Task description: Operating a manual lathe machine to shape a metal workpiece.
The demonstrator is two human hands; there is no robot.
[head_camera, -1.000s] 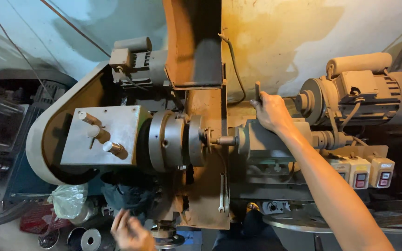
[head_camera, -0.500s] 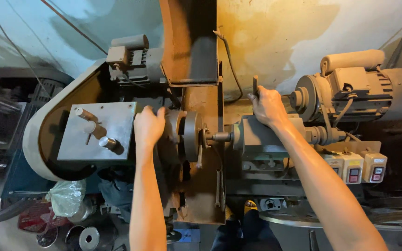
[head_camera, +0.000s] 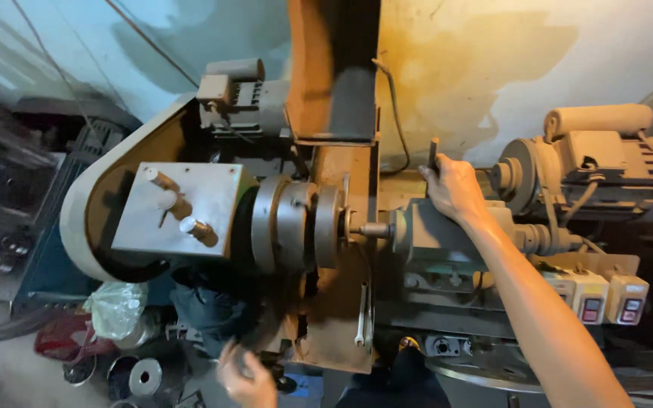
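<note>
Left hand point(head_camera: 247, 376) motion-blurred and cut by the bottom edge, its grip perhaps empty; left-edge clutter point(head_camera: 1, 249) smeared.

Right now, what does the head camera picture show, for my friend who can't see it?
A person's right hand grips a dark lever on a rusty old lathe. Their left hand reaches low below it, blurred, near metal discs.

Plastic bag point(head_camera: 117, 308), hanging wrench point(head_camera: 360, 317), switch boxes point(head_camera: 606, 297), motor point(head_camera: 606, 162).
</note>
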